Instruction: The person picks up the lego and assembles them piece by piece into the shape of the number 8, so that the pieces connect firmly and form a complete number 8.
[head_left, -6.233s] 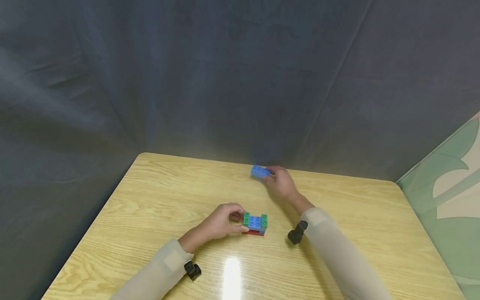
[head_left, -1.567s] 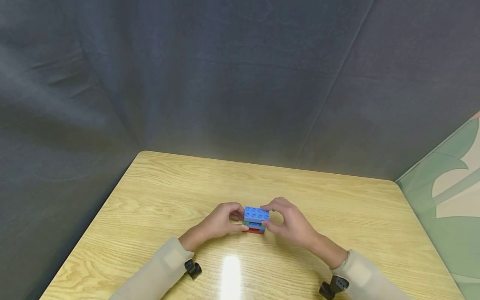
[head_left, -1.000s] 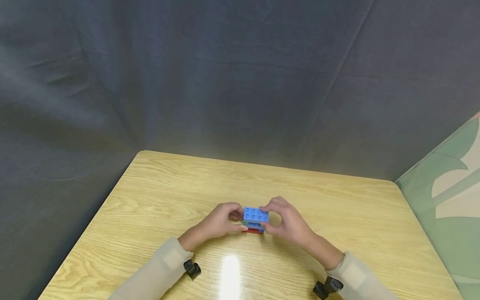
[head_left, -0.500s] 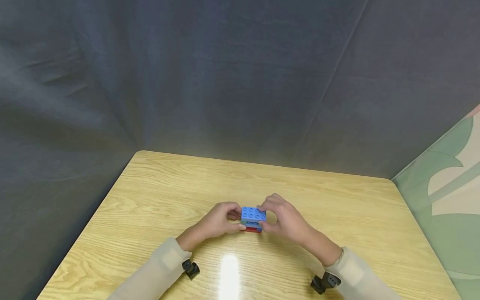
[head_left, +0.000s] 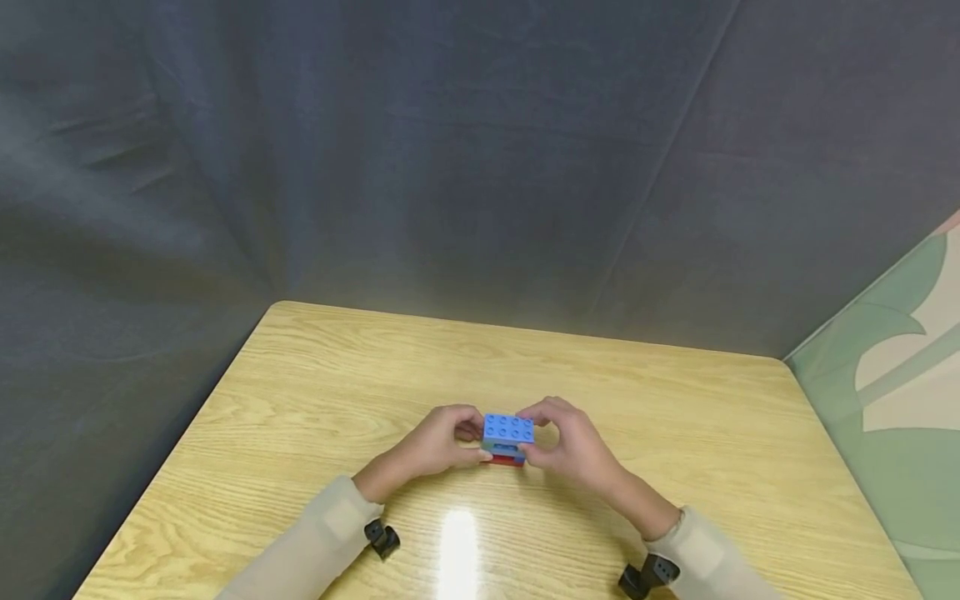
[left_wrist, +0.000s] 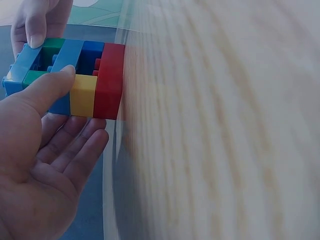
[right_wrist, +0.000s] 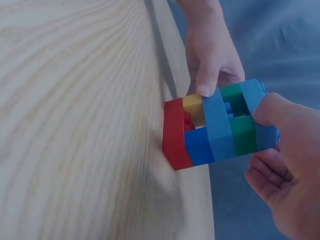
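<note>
A small stack of toy building bricks stands on the wooden table. Its base is a red brick, and above that sit a yellow brick and a dark blue brick with a gap between them. Over these lies a light blue brick, then two green bricks, and a light blue eight-stud brick on top. My left hand grips the stack's left side, thumb in front, around the middle layers. At the right end, my right hand pinches the top brick between thumb and fingers.
The wooden table reaches back to a dark curtain. A patterned green and cream panel stands along the right. Black wrist cameras are strapped on both sleeves.
My right hand brought the blue eight-stud brick from the table's back edge onto the stack, covering the green bricks. Lately its fingers shifted slightly toward the brick's right edge. My left hand stayed put.
</note>
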